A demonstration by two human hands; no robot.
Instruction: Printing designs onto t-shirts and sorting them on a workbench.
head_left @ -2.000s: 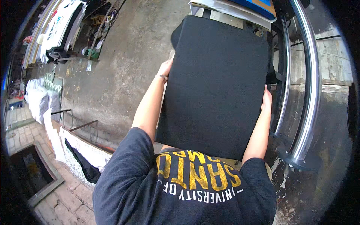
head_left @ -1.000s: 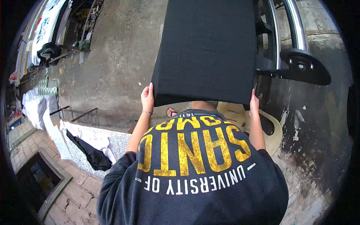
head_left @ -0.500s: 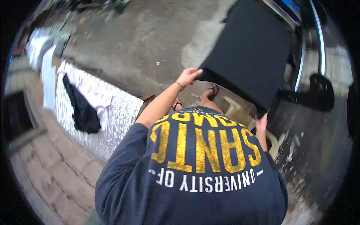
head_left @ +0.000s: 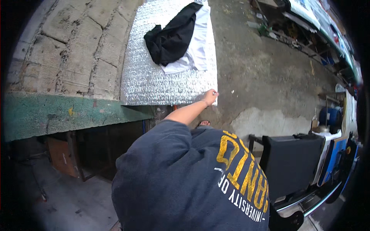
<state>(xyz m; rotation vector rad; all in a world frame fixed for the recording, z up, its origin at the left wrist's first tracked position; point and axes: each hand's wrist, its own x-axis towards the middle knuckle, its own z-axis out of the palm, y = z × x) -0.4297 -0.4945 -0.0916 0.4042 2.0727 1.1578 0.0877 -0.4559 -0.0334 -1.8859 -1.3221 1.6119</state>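
My left hand (head_left: 211, 97) is at the near right corner of a table covered with silver foil sheeting (head_left: 162, 87). Its fingers are curled together at that corner; what they hold, if anything, is too small to make out. Farther back on the foil lies a crumpled black garment (head_left: 169, 44), partly over a white garment (head_left: 200, 48). Off to the right stands a flat panel covered with black fabric (head_left: 293, 163), and no hand shows on it. My right hand is out of sight, with my shirt filling the lower middle of the view.
A rough block ledge (head_left: 77, 50) with a green-painted edge (head_left: 73, 115) borders the foil table on the left. Concrete floor (head_left: 254, 73) runs along its right side. Metal bars (head_left: 323, 198) lie by the black panel, and a cluttered shelf (head_left: 308, 46) stands far right.
The view has swung left toward the foil table. My left hand has let go of the black fabric and moved to the table corner. My right hand has left the view.
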